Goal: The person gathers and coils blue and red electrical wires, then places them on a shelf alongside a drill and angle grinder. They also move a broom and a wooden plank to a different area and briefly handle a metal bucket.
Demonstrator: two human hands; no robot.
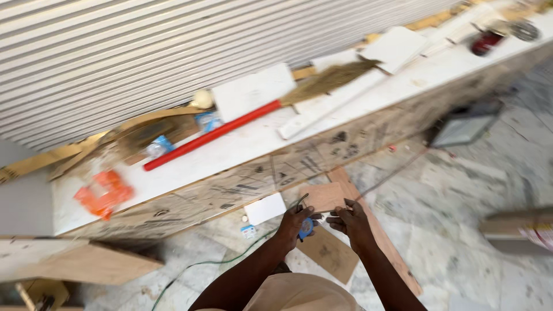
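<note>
Low in the head view, both hands meet over the marble floor (pixel 461 230), just in front of a long white tabletop (pixel 230 152). Left hand (pixel 295 222) is curled around a small blue roll (pixel 307 228), fingers closed on it. Right hand (pixel 348 220) is closed too, its fingertips pinching something thin between the two hands; motion blur makes it hard to tell what. A green wire (pixel 207 265) runs from the hands down and away across the floor to the left. Under the hands lie plywood offcuts (pixel 328 253) and a narrow wooden strip (pixel 380 236), with a small white tile (pixel 265 208) just beside them, against the scuffed plywood face of the tabletop. On the tabletop a broom (pixel 259 112) with a red handle lies at a slant, near white board pieces (pixel 253 89), an orange wrapper (pixel 103 193) at the left end and a red power tool (pixel 487 41) far to the right. Behind it all stands a stack of white ribbed panels (pixel 144 52).
</note>
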